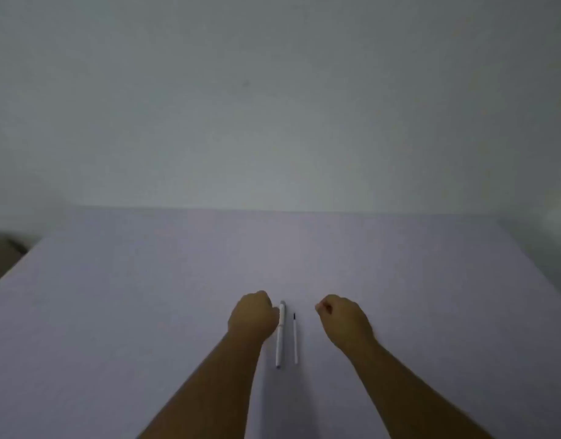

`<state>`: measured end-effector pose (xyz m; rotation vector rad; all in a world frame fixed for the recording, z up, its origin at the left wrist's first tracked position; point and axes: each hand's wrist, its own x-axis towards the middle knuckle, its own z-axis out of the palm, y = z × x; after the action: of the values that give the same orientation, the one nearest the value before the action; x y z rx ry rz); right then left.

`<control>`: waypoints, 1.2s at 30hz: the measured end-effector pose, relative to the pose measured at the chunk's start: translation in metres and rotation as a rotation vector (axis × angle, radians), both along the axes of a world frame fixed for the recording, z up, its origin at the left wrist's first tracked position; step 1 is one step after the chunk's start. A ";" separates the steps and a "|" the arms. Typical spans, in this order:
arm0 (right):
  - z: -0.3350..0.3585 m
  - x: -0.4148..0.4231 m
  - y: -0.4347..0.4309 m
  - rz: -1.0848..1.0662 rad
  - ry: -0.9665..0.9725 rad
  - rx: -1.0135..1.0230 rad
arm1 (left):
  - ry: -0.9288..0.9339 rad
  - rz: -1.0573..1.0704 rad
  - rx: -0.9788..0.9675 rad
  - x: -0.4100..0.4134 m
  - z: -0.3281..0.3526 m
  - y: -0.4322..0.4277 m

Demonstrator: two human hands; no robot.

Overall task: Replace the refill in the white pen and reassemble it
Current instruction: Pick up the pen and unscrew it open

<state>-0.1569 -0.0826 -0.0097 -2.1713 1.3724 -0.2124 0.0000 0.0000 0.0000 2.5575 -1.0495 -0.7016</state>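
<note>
One white pen [280, 334] lies on one pale lilac table [114, 312]. One thin loose refill [295, 339] with a dark tip lies just beside it. Two bare hands are in view, one left hand [253, 315] and one right hand [344, 318], each on one bare forearm. One plain wall [273, 106] stands behind.

both bare forearms reach forward, the left hand [253, 315] and right hand [344, 318] curled into loose fists, knuckles up, well apart.
</note>
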 end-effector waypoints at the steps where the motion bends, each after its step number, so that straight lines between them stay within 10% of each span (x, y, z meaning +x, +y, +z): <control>1: -0.007 0.000 0.000 -0.017 -0.001 0.025 | 0.044 0.027 0.035 -0.001 -0.008 0.001; 16: -0.045 0.012 0.008 -0.026 -0.105 0.171 | 0.213 0.179 -0.029 -0.017 -0.058 0.011; 31: -0.013 0.043 -0.025 -0.582 -0.669 0.656 | 0.364 -0.102 -0.156 -0.017 -0.023 0.018; 36: -0.035 0.032 -0.033 -0.280 -0.294 0.587 | 0.473 0.107 -0.203 -0.004 -0.039 0.035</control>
<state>-0.1250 -0.1158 -0.0443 -1.4089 1.3526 -0.1935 -0.0041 0.0346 -0.0388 2.1089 -0.7737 -1.0438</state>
